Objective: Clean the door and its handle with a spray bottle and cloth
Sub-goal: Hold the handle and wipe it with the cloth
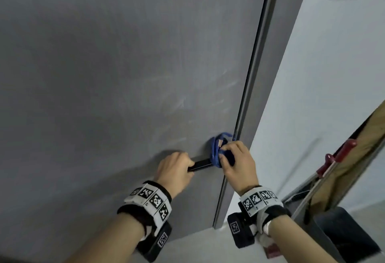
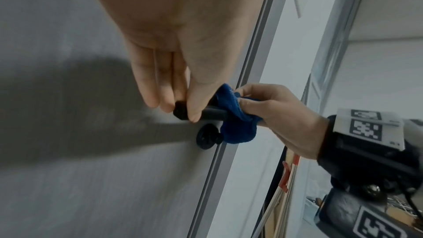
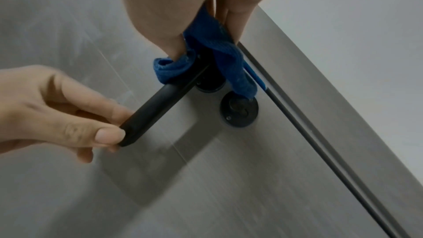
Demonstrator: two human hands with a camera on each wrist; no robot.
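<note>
Left hand: pinches handle tip, steadying; lower centre
Right hand: grips cloth around handle base; wipe outward, rotating

Grey door, black handle mounted

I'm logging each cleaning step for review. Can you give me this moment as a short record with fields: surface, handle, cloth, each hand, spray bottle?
surface: grey door, faint wipe streaks above the handle
handle: black lever handle, round black lock plate below its base
cloth: blue cloth wrapped round the handle's base end, near the door edge
left hand: left hand pinches the handle's free end
right hand: right hand grips the cloth on the handle
spray bottle: not seen in any view
</note>
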